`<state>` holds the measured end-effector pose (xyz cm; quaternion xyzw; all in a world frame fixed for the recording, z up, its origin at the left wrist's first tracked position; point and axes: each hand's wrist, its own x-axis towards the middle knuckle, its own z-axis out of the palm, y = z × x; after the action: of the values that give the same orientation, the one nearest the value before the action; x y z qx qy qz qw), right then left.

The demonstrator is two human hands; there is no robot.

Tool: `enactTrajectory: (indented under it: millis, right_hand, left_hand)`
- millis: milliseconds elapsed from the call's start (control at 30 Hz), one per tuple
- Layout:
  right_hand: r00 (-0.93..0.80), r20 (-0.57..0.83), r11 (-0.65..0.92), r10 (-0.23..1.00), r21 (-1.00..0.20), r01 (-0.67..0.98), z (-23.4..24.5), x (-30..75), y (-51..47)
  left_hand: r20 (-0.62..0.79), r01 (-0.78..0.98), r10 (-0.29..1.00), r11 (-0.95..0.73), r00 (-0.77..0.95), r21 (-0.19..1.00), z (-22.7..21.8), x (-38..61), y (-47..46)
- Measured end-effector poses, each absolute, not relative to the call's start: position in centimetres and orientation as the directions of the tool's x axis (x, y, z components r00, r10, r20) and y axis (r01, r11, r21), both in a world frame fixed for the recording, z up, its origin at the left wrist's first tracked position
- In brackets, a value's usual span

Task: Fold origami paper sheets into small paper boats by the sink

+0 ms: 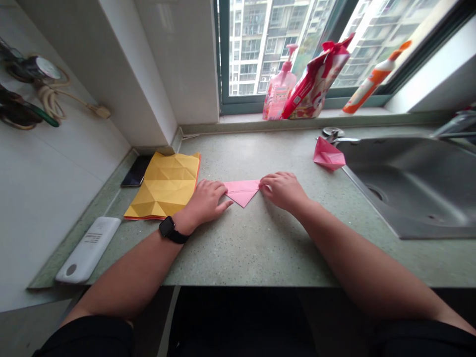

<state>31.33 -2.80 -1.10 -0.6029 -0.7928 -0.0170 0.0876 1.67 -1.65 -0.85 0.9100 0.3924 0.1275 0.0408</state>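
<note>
A piece of folded pink paper (pixel 243 192) lies on the countertop, its long straight edge at the far side and its point toward me. My left hand (pixel 208 201), with a black watch at the wrist, holds the paper's left corner under its fingertips, the thumb beside it. At the right corner, my right hand (pixel 284 191) pinches the paper between thumb and fingers. A folded pink paper shape (pixel 329 154) stands farther off to the right, by the sink. Left of my left hand lie creased yellow sheets (pixel 167 181) with orange-red edges beneath.
The steel sink (pixel 416 188) is set into the right of the counter (pixel 245 248). A dark phone (pixel 136 171) and a white power bank (pixel 89 250) lie at left. On the windowsill stand a pink pump bottle (pixel 278 91), a red bag (pixel 316 82) and an orange-white bottle (pixel 372 84).
</note>
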Motion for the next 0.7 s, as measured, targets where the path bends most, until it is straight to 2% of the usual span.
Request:
enactTrajectory:
  millis: [167, 267, 367, 433, 567, 700]
  right_hand:
    - [-0.236, 0.278, 0.281, 0.931, -0.133, 0.951, -2.0, 31.4, -2.5]
    - [-0.330, 0.326, 0.403, 0.886, -0.189, 0.895, -2.2, 30.7, -2.8]
    - [-0.480, 0.306, 0.551, 0.822, -0.218, 0.805, -2.3, 29.7, -3.4]
    - [-0.534, 0.277, 0.594, 0.799, -0.229, 0.771, -2.4, 29.2, -3.7]
    - [-0.566, 0.233, 0.611, 0.791, -0.250, 0.751, -2.6, 29.0, -3.5]
    - [-0.562, 0.225, 0.605, 0.796, -0.264, 0.751, -2.7, 29.3, -3.2]
  left_hand:
    - [0.199, 0.651, 0.682, -0.732, 0.704, 0.204, -0.5, 1.9, -1.9]
    - [0.217, 0.611, 0.657, -0.752, 0.722, 0.247, -0.9, 1.8, -1.9]
    - [0.253, 0.571, 0.641, -0.764, 0.724, 0.302, -1.3, 1.7, -1.8]
    - [0.265, 0.542, 0.631, -0.769, 0.729, 0.340, -1.5, 1.8, -1.8]
    - [0.251, 0.513, 0.625, -0.764, 0.739, 0.392, -1.4, 2.0, -1.9]
    - [0.259, 0.505, 0.612, -0.776, 0.747, 0.377, -1.3, 2.1, -1.9]
